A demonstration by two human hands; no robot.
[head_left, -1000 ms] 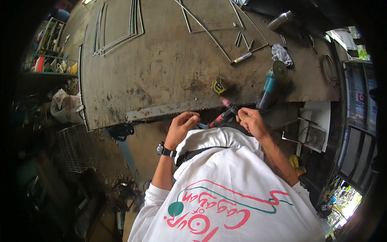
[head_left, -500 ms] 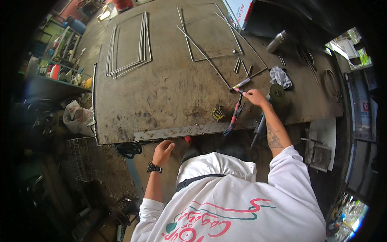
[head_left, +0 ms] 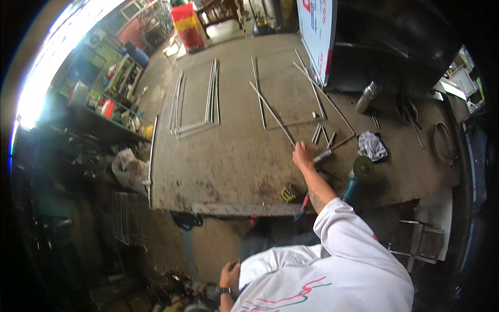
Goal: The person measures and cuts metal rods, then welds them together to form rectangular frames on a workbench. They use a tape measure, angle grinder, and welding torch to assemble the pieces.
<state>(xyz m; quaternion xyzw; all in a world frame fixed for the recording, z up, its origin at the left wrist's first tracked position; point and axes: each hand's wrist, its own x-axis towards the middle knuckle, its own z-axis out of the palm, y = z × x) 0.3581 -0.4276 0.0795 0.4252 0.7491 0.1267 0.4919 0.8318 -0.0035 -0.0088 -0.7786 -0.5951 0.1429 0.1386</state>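
My right hand [head_left: 302, 155] is closed around the near end of a bent metal rod frame [head_left: 273, 114], which lies slanting across a second rod frame [head_left: 261, 106] on the worktable [head_left: 234, 166]. Beside that hand is a pale marker-like tube [head_left: 323, 155]. A red and black tool [head_left: 302, 207] lies partly hidden under my right forearm. To its left sits a yellow and black tape measure [head_left: 288, 193]; to its right, a teal angle grinder [head_left: 353, 186] with a round disc. Low by my shirt hem, my left hand [head_left: 230, 274] has curled fingers and no visible object.
Several stacked rod frames [head_left: 214, 93] lie at the table's left. Short rod pieces [head_left: 323, 134], a crumpled cloth [head_left: 371, 145] and a steel cylinder [head_left: 367, 97] are on the right. A large dark panel [head_left: 384, 60] stands at the back right. A wire basket [head_left: 125, 218] is below left.
My right hand has left the red and black tool and taken hold of the rod frame's near end. My left hand has dropped lower, beside my shirt. The view has tilted up.
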